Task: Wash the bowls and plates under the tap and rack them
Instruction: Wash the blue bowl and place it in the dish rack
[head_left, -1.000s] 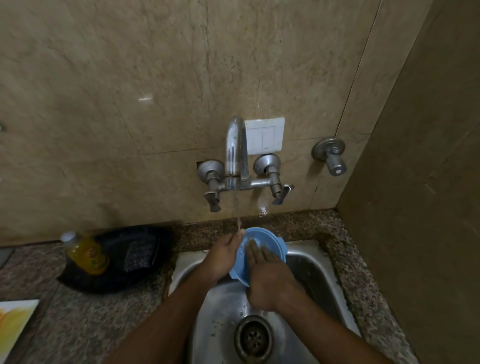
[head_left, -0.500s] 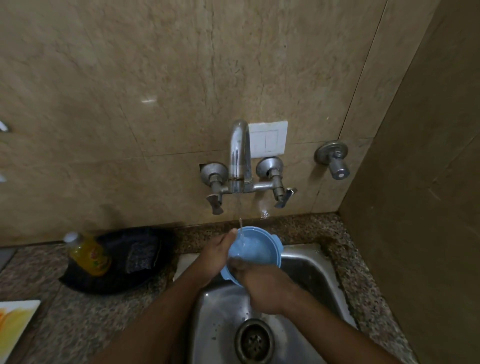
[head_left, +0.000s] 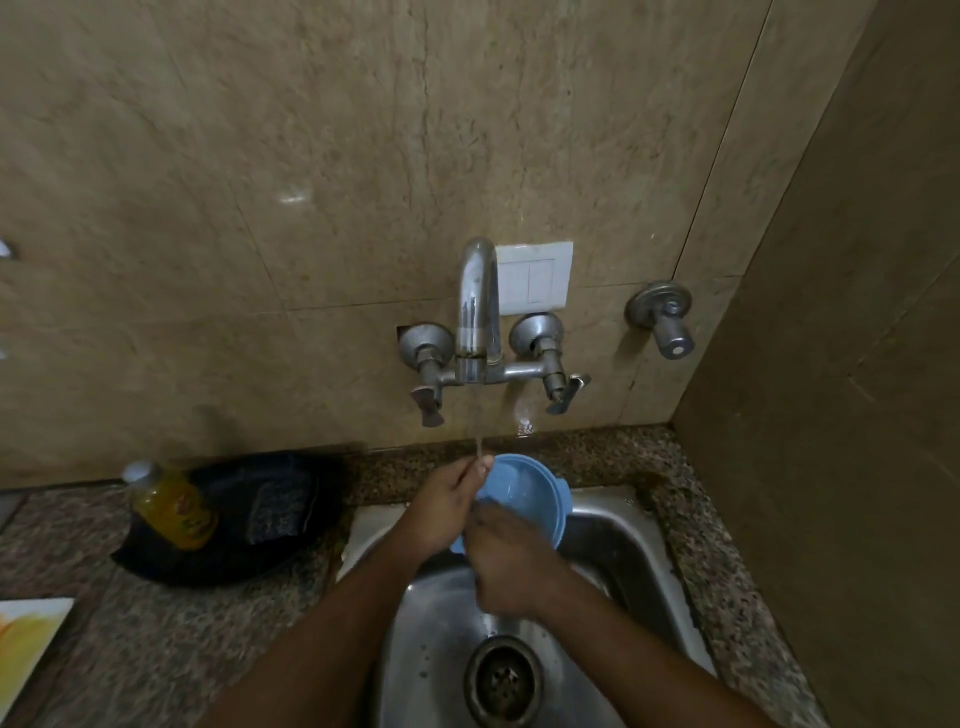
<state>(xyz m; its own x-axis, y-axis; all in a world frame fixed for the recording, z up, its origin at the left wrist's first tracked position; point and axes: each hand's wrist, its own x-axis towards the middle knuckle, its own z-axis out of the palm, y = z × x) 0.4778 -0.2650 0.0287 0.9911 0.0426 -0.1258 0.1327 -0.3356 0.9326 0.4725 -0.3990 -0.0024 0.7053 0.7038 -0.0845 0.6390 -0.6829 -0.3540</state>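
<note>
A light blue round plastic bowl (head_left: 522, 499) is held tilted over the back of the stainless steel sink (head_left: 631, 551), just under a thin stream of water (head_left: 478, 441) from the chrome wall-mounted tap (head_left: 478, 306). The left hand (head_left: 441, 506) grips the bowl's left rim, thumb at the top under the stream. The right hand (head_left: 506, 564) is curled over the bowl's near rim, fingers (head_left: 485, 519) reaching inside. The round drain (head_left: 503, 678) lies at the sink's front. The speckled granite counter (head_left: 711, 545) surrounds the sink. On its left part, against the back edge, a yellow plastic bottle with a white cap (head_left: 171, 501) leans on a black pan (head_left: 234, 525); its label is too blurred to read. A yellow and white board (head_left: 26, 639) lies at the counter's left edge. Beige marble tiles (head_left: 311, 156) cover the walls, carrying a white switch plate (head_left: 535, 278) and a separate chrome valve (head_left: 662, 317).
</note>
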